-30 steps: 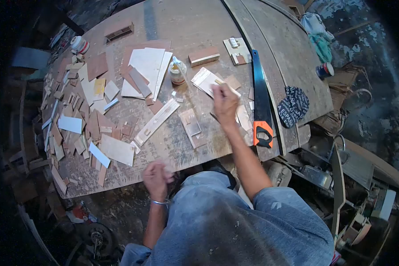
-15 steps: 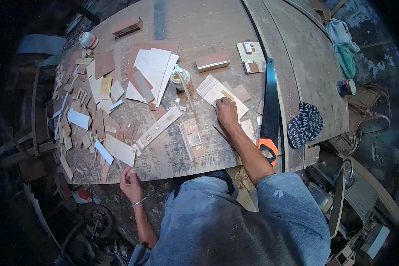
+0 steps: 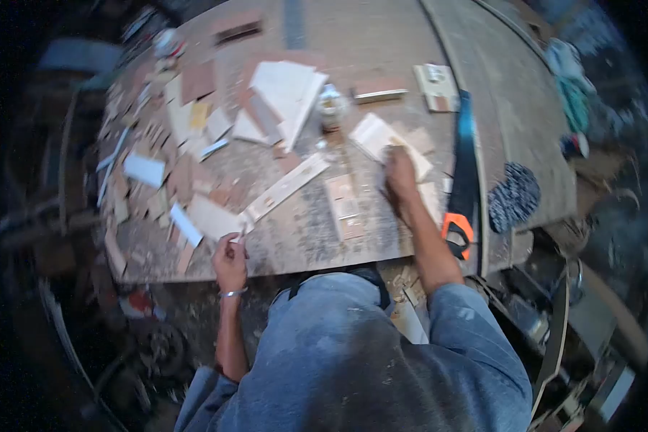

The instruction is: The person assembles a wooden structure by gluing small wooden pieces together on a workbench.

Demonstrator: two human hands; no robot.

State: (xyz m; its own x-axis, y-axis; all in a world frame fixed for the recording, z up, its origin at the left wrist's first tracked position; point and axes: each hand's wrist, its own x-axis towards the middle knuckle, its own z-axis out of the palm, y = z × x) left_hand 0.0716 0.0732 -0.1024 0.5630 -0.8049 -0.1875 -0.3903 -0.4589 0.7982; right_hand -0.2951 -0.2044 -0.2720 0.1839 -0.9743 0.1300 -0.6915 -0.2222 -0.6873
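My right hand [image 3: 401, 176] is closed, its fingertips at a small wood strip [image 3: 397, 142] on a pale flat board [image 3: 373, 135]; motion blur softens the grip. At the table's front edge, my left hand [image 3: 230, 261] has its fingers curled and pinched together; what they hold, if anything, is hidden. Just beyond the left hand lies a long narrow wood piece [image 3: 289, 186] with small blocks on it. Between the hands rests a small wooden assembly [image 3: 344, 205] with a raised pale block. A glue jar [image 3: 330, 108] stands behind it.
A handsaw [image 3: 465, 155] with an orange handle lies right of my right arm, beside a dark patterned cloth cap [image 3: 514, 196]. Wood offcuts [image 3: 144, 171] crowd the left side. Large pale sheets [image 3: 284, 90] and a small wooden box [image 3: 379, 94] lie farther back.
The view has shifted, so the table and its things sit farther right and slightly higher, with more blur. My left hand has risen toward the table edge; my right hand stays at the pale board.
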